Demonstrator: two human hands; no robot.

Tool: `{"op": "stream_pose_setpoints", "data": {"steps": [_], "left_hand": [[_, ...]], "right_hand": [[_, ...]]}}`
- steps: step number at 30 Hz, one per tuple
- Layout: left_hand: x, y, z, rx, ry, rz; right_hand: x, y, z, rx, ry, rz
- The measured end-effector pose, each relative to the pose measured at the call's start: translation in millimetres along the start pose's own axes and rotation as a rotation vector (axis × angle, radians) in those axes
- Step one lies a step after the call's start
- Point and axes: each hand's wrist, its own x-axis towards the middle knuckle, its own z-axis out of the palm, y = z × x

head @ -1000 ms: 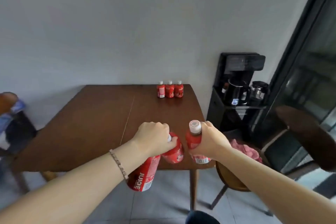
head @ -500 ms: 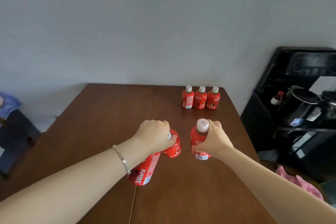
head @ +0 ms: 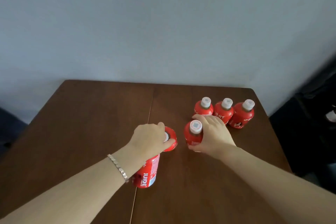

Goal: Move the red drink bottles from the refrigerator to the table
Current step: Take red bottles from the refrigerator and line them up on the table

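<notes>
A dark brown wooden table [head: 209, 187] with a smooth, faintly glossy top stands against a plain grey-blue wall [head: 163, 23]. A thin seam [head: 150, 103] runs down the tabletop from back to front.

Just right of the seam, the upright bottle [head: 193, 135] is red and round-shouldered, its white ribbed cap facing up. The right hand [head: 212, 132] wraps it from the right, fingers [head: 199, 117] curled round its far side and thumb low on its near side. Whether its base rests on the wood cannot be told.

Farther right of the seam and nearer the wall, a row of three bottles [head: 224, 112] stands upright on the table, shoulder to shoulder. Each is squat, in a red printed wrap with a white cap. The right hand's fingers lie just in front of the leftmost one.

Over the seam, the left hand [head: 151, 138] is closed, knuckles up, gripping two bottles by their tops. The tilted bottle [head: 172, 139] juts out just right of the seam, its cap mostly hidden under the fingers. The JUICE bottle [head: 148, 172] hangs below the wrist across the seam, its white lettering and pale label panel facing the camera.

A silver link bracelet [head: 118, 166] circles the left wrist. Far right of the seam, beyond the table's edge, sits a dark blurred shape [head: 309, 123].
</notes>
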Motion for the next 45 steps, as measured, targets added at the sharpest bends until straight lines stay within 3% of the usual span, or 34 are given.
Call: {"op": "stream_pose_setpoints", "data": {"steps": [4,10,15,23,27,32,37,38,40,42,43,45], "left_hand": [[44,-14,12,0.057,-0.003,0.005],[87,-31,21,0.114,-0.007,0.024],[112,-37,26,0.116,-0.059,0.056],[130,-40,24,0.111,-0.052,0.08],[139,-41,24,0.088,-0.034,0.049],[151,-34,14,0.038,-0.015,0.071],[162,-38,0,0.026,-0.11,0.116],[164,-38,-1,0.027,-0.116,0.117],[164,-37,-2,0.033,-0.114,0.12],[157,-40,0,0.003,-0.09,0.08],[150,-41,2,-0.018,-0.058,0.044],[131,-42,7,-0.057,0.037,-0.04]], "right_hand": [[71,3,12,-0.073,0.018,-0.128],[139,0,43,-0.194,0.014,-0.087],[146,8,53,-0.246,-0.056,-0.008],[154,12,23,-0.549,-0.31,-0.141],[157,12,26,-0.614,-0.315,-0.173],[153,16,28,-0.514,-0.261,-0.139],[150,14,33,-0.434,-0.206,-0.114],[148,12,34,-0.429,-0.179,-0.096],[139,5,40,-0.463,0.038,-0.115],[121,-2,50,-0.267,0.281,-0.131],[108,-6,56,-0.11,0.3,-0.14],[84,-16,68,0.215,0.152,-0.044]]}}
